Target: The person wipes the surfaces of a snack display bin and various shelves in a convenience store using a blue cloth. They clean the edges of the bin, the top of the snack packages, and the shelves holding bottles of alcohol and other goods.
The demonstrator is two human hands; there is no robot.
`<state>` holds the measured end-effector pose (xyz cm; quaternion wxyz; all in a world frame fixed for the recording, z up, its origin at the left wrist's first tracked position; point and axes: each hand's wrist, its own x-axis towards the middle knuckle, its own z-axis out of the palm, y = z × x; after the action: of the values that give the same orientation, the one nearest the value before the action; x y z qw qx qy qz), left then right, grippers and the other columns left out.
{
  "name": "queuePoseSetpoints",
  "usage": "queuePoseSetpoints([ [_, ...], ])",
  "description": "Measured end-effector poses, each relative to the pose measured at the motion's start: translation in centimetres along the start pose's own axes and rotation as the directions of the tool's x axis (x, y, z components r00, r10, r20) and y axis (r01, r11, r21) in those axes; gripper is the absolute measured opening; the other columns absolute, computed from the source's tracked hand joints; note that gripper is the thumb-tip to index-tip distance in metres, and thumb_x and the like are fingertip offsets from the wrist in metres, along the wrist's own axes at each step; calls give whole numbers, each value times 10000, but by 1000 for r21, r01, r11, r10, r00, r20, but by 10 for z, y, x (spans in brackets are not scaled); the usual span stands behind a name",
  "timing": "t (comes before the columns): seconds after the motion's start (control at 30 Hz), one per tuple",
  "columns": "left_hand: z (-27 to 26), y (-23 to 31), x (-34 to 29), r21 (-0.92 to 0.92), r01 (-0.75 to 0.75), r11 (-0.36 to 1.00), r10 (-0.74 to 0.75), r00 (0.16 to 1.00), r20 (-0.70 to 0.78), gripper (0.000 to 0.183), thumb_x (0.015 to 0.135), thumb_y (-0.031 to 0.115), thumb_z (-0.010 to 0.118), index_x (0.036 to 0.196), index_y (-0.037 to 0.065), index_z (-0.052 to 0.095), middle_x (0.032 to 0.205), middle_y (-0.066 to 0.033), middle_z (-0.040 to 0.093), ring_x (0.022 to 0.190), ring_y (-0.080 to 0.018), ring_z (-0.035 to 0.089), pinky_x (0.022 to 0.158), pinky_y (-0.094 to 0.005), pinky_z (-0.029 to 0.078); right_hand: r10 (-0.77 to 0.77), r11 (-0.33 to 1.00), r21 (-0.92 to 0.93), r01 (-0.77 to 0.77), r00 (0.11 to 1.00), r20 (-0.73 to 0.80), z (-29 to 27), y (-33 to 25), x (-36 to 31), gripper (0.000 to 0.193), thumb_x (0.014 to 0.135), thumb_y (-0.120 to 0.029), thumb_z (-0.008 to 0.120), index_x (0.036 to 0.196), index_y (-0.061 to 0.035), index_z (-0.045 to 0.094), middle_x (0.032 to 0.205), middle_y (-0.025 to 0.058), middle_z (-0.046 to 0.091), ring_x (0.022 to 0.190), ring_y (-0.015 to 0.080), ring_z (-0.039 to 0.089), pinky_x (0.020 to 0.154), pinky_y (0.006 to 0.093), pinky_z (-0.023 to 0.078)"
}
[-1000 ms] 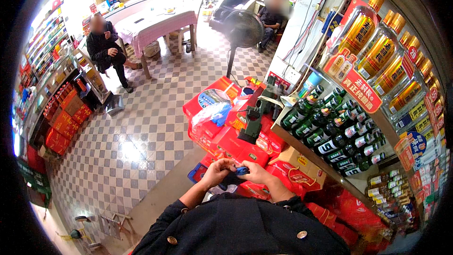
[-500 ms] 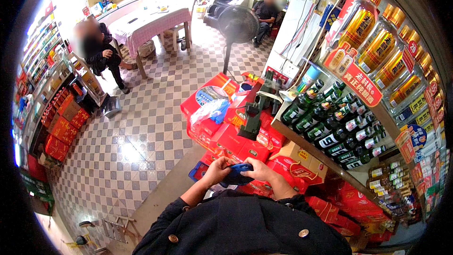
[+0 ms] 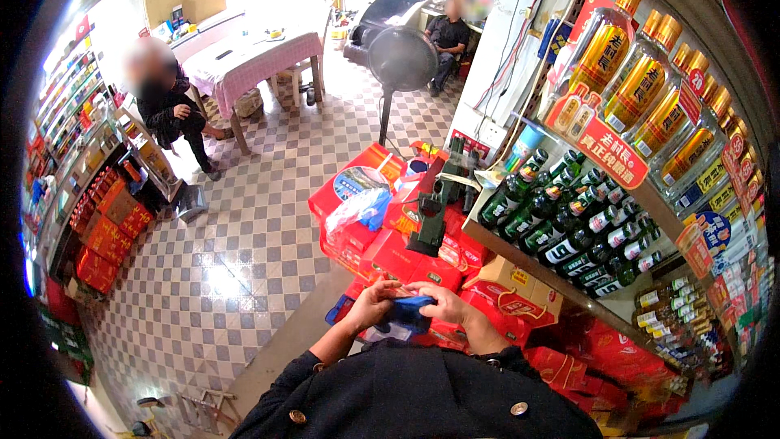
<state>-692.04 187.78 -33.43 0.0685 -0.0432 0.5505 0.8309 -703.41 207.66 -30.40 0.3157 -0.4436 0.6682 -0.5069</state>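
Close in front of my chest I hold a small blue cloth-like piece [image 3: 414,306], its exact kind unclear. My left hand [image 3: 374,304] is closed on its left side, with the fingers meeting along the upper edge. On the other side my right hand [image 3: 445,304] pinches it between thumb and fingers. A darker blue part hangs below, close to my jacket. Just beyond my hands lie stacked red boxes [image 3: 413,268], partly hidden by them.
A dark green device [image 3: 429,223] stands on the red boxes beside a clear and blue plastic bag [image 3: 366,207]. Shelves on the right hold green bottles [image 3: 561,232] and large clear bottles [image 3: 642,89]. Further off are a fan [image 3: 402,57], a cloth-covered table [image 3: 252,61] and two seated people.
The blue piece has been turned and now shows a flatter upper edge, with more of it hanging below. My left fingers reach further across it. The view has shifted slightly.
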Motion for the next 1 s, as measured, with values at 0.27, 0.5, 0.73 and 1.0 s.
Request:
queuePoseSetpoints([
  [0.27,-1,-11,15,139,-47,989,70,983,-168,297,821,-16,566,1105,46,502,901,-21,574,824,-87,558,728,-239,463,177,972,171,-158,979,-104,-3,-3,2,271,806,-86,544,1071,-34,532,903,25,561,840,97,524,758,267,439],
  [0.5,9,-8,21,88,-31,996,37,997,-70,330,773,-72,541,1075,40,468,817,5,553,705,-75,548,612,-203,435,214,954,-155,-258,944,-250,2,21,1,195,754,-89,616,892,-25,494,720,76,524,691,185,549,640,331,449],
  [0.73,7,-3,26,50,15,999,-17,999,45,455,758,-94,530,1175,69,448,823,7,550,710,-80,551,600,-213,430,190,910,-258,-325,879,-437,16,40,6,197,741,-47,597,904,-29,488,763,107,538,756,209,576,686,348,458],
  [1.0,-1,-14,35,-32,-12,999,8,994,-109,476,756,-103,463,1204,54,433,957,-52,577,861,-126,567,714,-251,470,114,975,-156,-159,958,-262,8,24,7,236,798,-82,629,1000,-45,513,840,30,555,812,118,548,711,291,454],
])
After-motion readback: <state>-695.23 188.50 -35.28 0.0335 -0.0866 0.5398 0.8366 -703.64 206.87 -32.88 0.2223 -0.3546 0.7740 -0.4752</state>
